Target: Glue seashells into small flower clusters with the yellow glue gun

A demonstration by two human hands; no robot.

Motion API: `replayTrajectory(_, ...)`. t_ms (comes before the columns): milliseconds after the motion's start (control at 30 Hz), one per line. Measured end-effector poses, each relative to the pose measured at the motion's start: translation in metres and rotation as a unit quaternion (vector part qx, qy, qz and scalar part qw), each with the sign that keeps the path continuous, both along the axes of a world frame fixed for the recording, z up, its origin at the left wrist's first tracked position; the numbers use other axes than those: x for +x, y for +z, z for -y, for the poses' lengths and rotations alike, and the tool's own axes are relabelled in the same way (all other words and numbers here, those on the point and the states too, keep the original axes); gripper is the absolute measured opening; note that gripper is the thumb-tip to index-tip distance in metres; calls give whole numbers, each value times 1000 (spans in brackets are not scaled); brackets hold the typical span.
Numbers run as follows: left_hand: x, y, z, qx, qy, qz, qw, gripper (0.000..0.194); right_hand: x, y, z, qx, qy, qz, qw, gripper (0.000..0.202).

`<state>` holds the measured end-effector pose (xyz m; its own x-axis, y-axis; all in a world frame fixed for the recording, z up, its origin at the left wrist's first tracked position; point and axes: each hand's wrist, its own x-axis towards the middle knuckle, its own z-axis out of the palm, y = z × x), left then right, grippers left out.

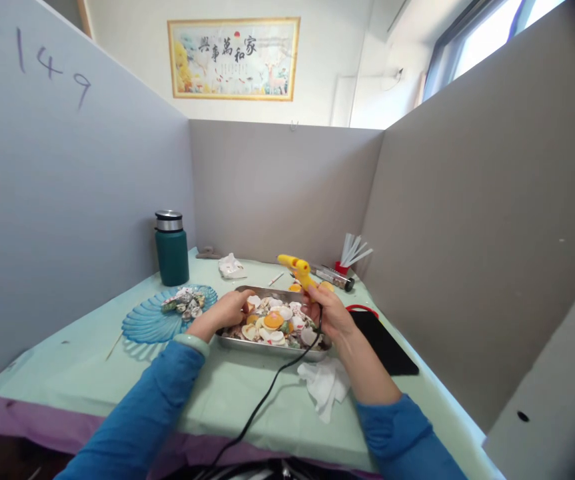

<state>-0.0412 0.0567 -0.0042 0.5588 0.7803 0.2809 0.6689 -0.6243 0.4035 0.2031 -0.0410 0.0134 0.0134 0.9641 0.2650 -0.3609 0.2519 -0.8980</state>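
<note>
My right hand (332, 312) is wrapped round the handle of a yellow hot glue gun (301, 270), raised over the right end of a metal tray, its nozzle toward the left. A black cord (272, 387) runs from it down to the table's front edge. Loose seashells (273, 321), white, cream and orange, fill the metal tray (247, 345). At the tray's left end my left hand (230, 310) reaches in, fingers bent and closed among the shells; what they grip is hidden. Left of it, a blue scalloped plate (144, 323) carries a cluster of shells (187, 303).
A green bottle (172, 257) stands at the back left. Crumpled tissue (324, 387) lies before the tray; a white packet (231, 267) sits behind it. To the right are a black tablet-like slab (384, 343) and a red cup of glue sticks (342, 268). Grey partitions (287, 187) enclose the table.
</note>
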Motion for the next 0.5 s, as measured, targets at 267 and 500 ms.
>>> replayTrajectory(267, -3, -3, -3, -7, 10, 98, 995, 47, -18, -3, 4, 23, 32, -117, 992, 26)
replayTrajectory(500, -6, -4, -9, -38, 14, 163, 986, 49, -25, -3, 8, 25, -38, -46, 998, 32)
